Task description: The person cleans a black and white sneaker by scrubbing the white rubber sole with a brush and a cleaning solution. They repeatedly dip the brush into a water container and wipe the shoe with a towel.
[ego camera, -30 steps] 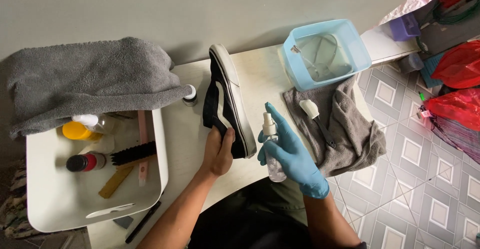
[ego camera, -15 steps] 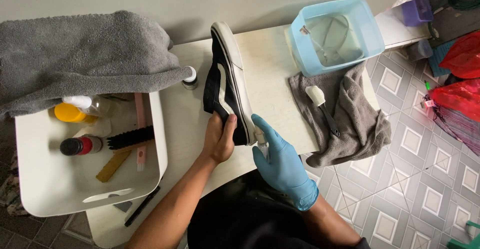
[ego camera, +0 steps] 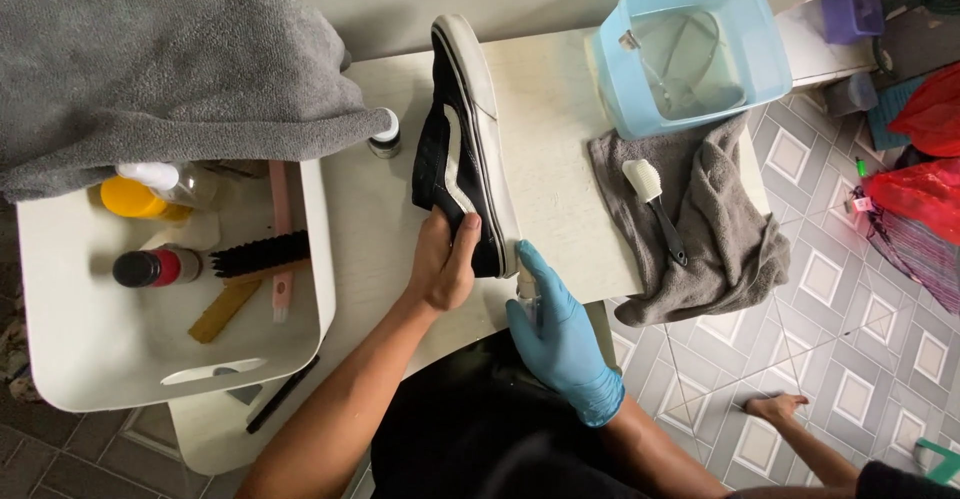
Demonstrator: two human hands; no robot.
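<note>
The bare left hand (ego camera: 443,264) is gripping the heel end of the black shoe (ego camera: 462,149), which is lying on its side on the table (ego camera: 545,159) just ahead of it, while the gloved right hand (ego camera: 555,324), just right of the heel, is clasping a small bottle (ego camera: 527,289), with a brush (ego camera: 655,204) resting on a grey cloth (ego camera: 715,219) farther right.

Colours and patterns being shown across the worktop

A black shoe (ego camera: 458,154) with a white side stripe and white sole is being seen on the cream worktop (ego camera: 545,149); a blue glove is being worn on the right hand (ego camera: 557,334); grey towels (ego camera: 690,214), a pale blue tub (ego camera: 690,54), a white bin (ego camera: 150,354) and grey-white diamond-patterned floor tiles (ego camera: 830,289) are being displayed.
</note>
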